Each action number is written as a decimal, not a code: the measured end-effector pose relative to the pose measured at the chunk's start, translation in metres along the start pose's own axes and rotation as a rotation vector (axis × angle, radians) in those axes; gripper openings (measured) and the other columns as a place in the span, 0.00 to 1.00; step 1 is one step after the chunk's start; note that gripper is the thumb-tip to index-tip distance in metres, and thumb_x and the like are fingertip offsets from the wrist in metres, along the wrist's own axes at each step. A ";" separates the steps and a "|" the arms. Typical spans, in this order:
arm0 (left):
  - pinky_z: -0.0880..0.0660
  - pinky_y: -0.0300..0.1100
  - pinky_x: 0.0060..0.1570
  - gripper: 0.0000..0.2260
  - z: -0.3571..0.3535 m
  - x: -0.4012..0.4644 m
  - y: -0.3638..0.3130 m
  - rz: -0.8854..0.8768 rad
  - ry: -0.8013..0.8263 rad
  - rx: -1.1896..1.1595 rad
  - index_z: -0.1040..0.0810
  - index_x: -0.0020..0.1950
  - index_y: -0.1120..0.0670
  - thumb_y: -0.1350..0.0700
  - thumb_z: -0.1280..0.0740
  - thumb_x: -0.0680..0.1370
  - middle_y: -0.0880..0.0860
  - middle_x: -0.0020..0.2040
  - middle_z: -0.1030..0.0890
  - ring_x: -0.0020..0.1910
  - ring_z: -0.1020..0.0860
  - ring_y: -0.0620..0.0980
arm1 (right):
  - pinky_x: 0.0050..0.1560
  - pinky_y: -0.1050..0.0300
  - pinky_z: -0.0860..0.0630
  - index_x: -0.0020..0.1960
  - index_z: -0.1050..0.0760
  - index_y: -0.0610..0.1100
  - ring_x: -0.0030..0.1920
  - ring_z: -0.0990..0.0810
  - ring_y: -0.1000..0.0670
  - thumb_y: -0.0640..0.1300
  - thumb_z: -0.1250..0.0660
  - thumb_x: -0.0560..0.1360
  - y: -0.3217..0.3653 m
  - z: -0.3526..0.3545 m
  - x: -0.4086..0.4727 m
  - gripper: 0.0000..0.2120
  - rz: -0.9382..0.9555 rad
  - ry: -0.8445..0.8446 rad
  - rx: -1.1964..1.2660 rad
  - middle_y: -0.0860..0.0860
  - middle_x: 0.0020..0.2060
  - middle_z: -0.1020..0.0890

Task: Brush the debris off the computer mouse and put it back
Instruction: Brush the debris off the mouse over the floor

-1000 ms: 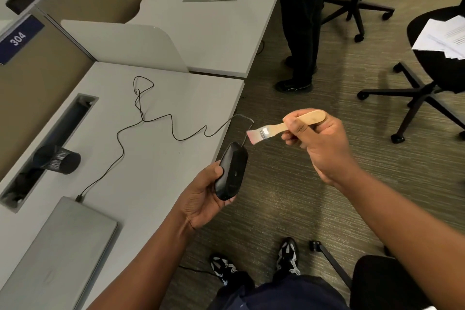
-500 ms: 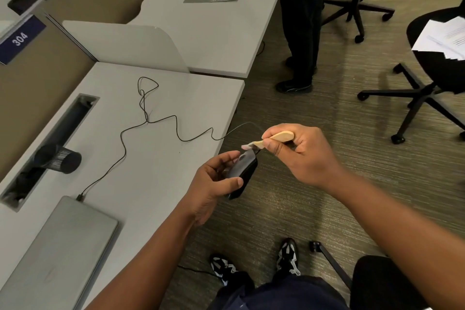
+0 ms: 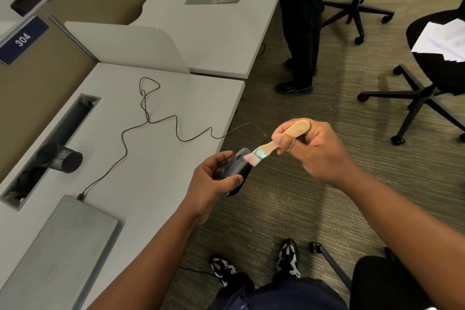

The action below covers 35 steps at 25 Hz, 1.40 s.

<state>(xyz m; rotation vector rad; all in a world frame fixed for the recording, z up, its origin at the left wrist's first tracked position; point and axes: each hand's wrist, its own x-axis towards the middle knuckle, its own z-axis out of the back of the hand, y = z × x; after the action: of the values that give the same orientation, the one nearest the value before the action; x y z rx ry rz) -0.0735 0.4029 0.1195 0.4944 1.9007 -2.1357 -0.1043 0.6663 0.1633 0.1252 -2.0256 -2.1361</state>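
wooden brush [image 3: 281,139] handle has swung up; bristles now on mouse [image 3: 236,171].

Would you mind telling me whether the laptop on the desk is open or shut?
Shut: the grey laptop lies flat on the desk, lid down, no screen or keys showing.

You are looking down at a pale grey desk [image 3: 156,178] filling the left half of the frame. A closed grey laptop [image 3: 57,251] is lying at lower left, and a thin black cable [image 3: 125,133] is running from it in loose loops toward the desk's right edge. A black mesh cup [image 3: 60,158] is lying on its side at the recessed cable slot [image 3: 50,148], left of centre.
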 end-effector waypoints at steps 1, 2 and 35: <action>0.15 0.50 0.58 0.27 0.000 0.000 -0.001 -0.008 -0.010 0.035 0.20 0.68 0.46 0.66 0.20 0.74 0.46 0.65 0.17 0.65 0.19 0.53 | 0.42 0.48 0.19 0.50 0.15 0.47 0.41 0.17 0.40 0.42 0.28 0.80 0.001 -0.001 0.000 0.03 0.006 -0.020 0.030 0.45 0.39 0.14; 0.16 0.50 0.59 0.28 -0.001 0.000 -0.003 -0.023 -0.014 0.080 0.20 0.68 0.45 0.65 0.19 0.73 0.44 0.64 0.18 0.64 0.19 0.51 | 0.38 0.48 0.20 0.51 0.15 0.46 0.38 0.18 0.40 0.42 0.28 0.80 0.001 -0.002 0.000 0.03 0.022 -0.037 0.033 0.46 0.39 0.14; 0.22 0.53 0.69 0.55 -0.012 -0.005 0.000 -0.208 0.085 0.720 0.45 0.88 0.48 0.49 0.18 0.67 0.35 0.63 0.22 0.66 0.24 0.46 | 0.38 0.52 0.19 0.47 0.18 0.50 0.36 0.16 0.50 0.46 0.29 0.81 -0.026 -0.035 0.005 0.04 -0.133 -0.057 -0.196 0.49 0.35 0.14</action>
<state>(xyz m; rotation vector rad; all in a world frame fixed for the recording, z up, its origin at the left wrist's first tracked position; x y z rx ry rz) -0.0675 0.4144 0.1210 0.5312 1.2001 -2.9633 -0.1041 0.6326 0.1361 0.1764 -1.8728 -2.4328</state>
